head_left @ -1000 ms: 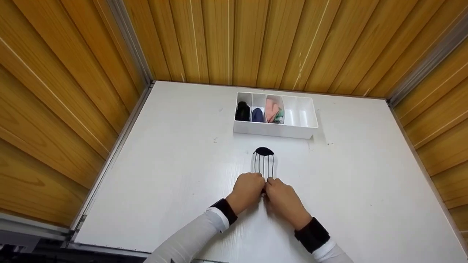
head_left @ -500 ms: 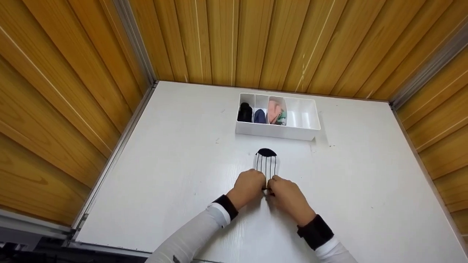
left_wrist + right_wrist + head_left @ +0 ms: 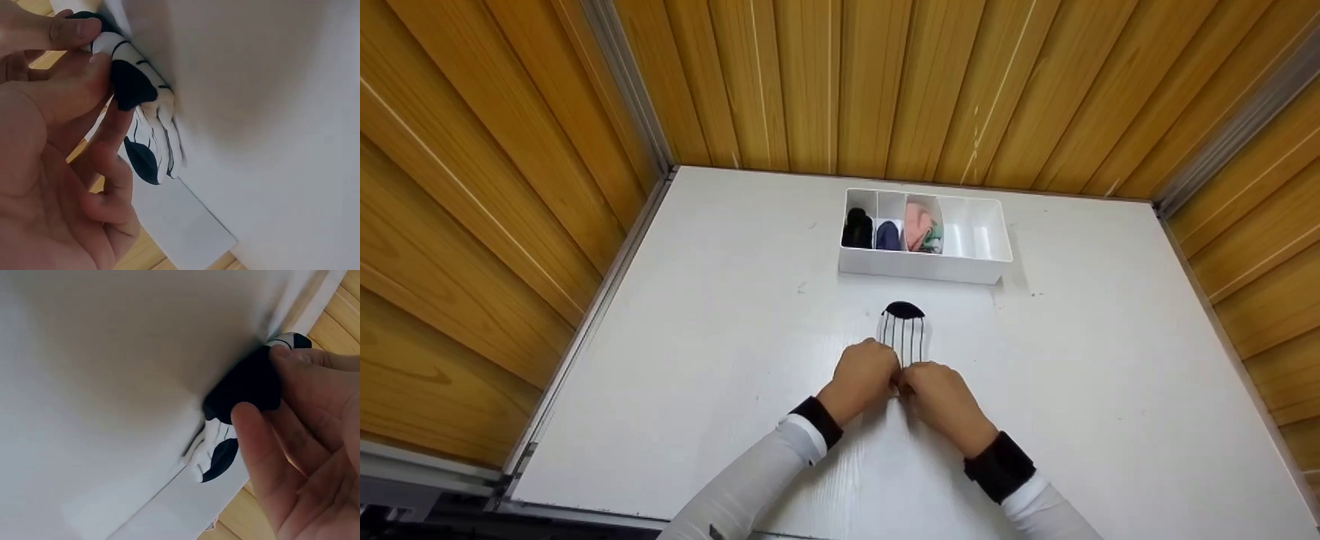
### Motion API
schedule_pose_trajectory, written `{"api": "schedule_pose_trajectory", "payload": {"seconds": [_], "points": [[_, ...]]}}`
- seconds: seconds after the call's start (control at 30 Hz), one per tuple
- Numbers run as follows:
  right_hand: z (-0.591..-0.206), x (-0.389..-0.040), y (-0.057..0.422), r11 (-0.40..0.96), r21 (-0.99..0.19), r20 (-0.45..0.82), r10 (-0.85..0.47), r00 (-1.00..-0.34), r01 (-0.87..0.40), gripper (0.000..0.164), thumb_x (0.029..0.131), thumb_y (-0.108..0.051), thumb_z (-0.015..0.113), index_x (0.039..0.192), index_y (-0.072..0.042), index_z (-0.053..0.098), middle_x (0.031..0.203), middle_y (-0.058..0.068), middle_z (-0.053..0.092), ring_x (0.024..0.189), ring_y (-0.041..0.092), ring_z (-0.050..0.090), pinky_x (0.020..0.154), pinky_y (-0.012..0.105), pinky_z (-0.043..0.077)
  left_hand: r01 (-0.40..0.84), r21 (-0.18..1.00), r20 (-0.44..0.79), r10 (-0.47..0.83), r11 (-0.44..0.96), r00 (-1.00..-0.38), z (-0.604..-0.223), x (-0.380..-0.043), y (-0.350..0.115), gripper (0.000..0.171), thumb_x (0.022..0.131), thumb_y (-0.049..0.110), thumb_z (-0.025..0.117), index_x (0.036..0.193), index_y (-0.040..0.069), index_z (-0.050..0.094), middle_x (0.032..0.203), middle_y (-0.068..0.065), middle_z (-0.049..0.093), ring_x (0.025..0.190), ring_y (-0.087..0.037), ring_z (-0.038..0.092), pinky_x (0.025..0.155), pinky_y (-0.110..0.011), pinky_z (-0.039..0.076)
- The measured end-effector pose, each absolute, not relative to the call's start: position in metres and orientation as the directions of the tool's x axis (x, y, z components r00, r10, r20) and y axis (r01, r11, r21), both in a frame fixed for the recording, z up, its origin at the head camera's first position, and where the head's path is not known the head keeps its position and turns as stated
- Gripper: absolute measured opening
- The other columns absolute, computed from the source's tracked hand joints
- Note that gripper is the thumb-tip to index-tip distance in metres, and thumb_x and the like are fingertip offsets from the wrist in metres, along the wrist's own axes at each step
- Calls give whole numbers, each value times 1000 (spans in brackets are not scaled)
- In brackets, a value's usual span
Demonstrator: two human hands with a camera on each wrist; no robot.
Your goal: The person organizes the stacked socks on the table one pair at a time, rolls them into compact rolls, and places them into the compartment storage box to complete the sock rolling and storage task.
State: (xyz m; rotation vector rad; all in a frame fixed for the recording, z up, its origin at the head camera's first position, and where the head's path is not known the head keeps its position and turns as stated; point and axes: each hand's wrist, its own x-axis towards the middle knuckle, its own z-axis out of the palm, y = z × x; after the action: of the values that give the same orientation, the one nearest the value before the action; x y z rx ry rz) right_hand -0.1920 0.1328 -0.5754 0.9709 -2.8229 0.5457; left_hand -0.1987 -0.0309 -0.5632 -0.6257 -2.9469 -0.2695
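A white sock [image 3: 903, 330] with thin black stripes lies lengthwise on the table, its black end pointing at the box. My left hand [image 3: 864, 379] and right hand [image 3: 949, 405] meet at its near end, knuckles up. In the left wrist view, the left thumb and fingers pinch the bunched sock fabric [image 3: 132, 84] beside a black patch. From the right wrist, a broad black part of the sock [image 3: 247, 385] shows between thumb and fingers of the right hand. The two hands hide the near end in the head view.
A white divided box [image 3: 926, 266] stands beyond the sock. It holds black items [image 3: 857, 230], a navy item [image 3: 888, 236] and pink cloth [image 3: 918, 225] beside green cloth, in separate sections from the left. Wood-look panels [image 3: 862, 90] enclose the white table [image 3: 720, 315].
The left hand has shifted slightly away from the body. The dark bit of sock seen between the hands earlier is now mostly covered. The sock's far end has stayed put.
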Motion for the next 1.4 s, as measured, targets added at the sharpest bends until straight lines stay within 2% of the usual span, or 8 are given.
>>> {"api": "schedule_pose_trajectory", "payload": {"seconds": [0.23, 0.47, 0.53, 0.67, 0.8, 0.93, 1.2, 1.4], "points": [[-572, -199, 134, 760, -361, 126, -535, -835, -541, 13, 78, -7, 81, 81, -18, 74, 80, -6, 67, 76, 14, 62, 66, 33, 51, 406, -16, 257, 397, 914, -881, -567, -189, -27, 13, 75, 23, 82, 67, 21, 71, 72, 5, 71, 70, -16, 66, 57, -32, 54], [-578, -192, 128, 733, -29, 314, -639, -702, -680, 11, 72, -9, 83, 71, -12, 73, 81, 0, 60, 77, 22, 52, 59, 33, 45, 390, 66, 176, 374, 918, -910, -567, -200, -31, 11, 71, 20, 83, 65, 23, 75, 69, 5, 71, 67, -17, 66, 57, -33, 54], [-579, -193, 127, 720, -8, 321, -656, -683, -694, 10, 72, -8, 82, 69, -13, 73, 78, 0, 61, 76, 22, 52, 58, 32, 46, 385, 60, 164, 371, 921, -914, -568, -200, -32, 9, 69, 24, 86, 67, 25, 77, 72, 6, 71, 70, -17, 66, 61, -33, 54], [-576, -202, 130, 697, -137, 237, -667, -707, -704, 12, 72, -5, 82, 69, -15, 75, 75, -1, 62, 74, 19, 54, 62, 31, 49, 406, -88, 213, 416, 909, -884, -570, -191, -29, 6, 80, 28, 77, 75, 25, 77, 81, 8, 71, 76, -16, 63, 67, -31, 51], [-570, -215, 137, 667, -312, 122, -678, -725, -676, 11, 72, -2, 82, 72, -13, 77, 72, -1, 63, 68, 16, 56, 63, 31, 47, 415, -205, 283, 460, 886, -842, -575, -180, -23, 9, 86, 24, 72, 79, 24, 76, 81, 7, 69, 74, -13, 61, 62, -26, 51], [-569, -215, 139, 679, -311, 111, -669, -735, -666, 12, 72, -2, 82, 71, -13, 77, 70, 0, 62, 67, 15, 54, 61, 31, 46, 420, -117, 293, 436, 900, -851, -576, -180, -20, 10, 84, 16, 73, 75, 21, 75, 75, 5, 69, 68, -13, 62, 54, -25, 53], [-569, -194, 127, 772, -18, 228, -616, -754, -636, 11, 77, -8, 79, 73, -9, 70, 78, 2, 60, 71, 23, 56, 48, 36, 48, 374, 110, 219, 345, 921, -913, -567, -200, -27, 14, 75, 15, 78, 64, 19, 70, 69, 1, 70, 67, -18, 67, 54, -36, 56], [-570, -206, 134, 714, -246, 173, -632, -755, -655, 14, 72, -2, 82, 72, -15, 76, 75, -2, 65, 73, 18, 60, 64, 35, 51, 380, 9, 276, 363, 925, -890, -569, -194, -24, 18, 77, 14, 76, 62, 20, 68, 67, 3, 69, 63, -16, 66, 51, -33, 54]]}}
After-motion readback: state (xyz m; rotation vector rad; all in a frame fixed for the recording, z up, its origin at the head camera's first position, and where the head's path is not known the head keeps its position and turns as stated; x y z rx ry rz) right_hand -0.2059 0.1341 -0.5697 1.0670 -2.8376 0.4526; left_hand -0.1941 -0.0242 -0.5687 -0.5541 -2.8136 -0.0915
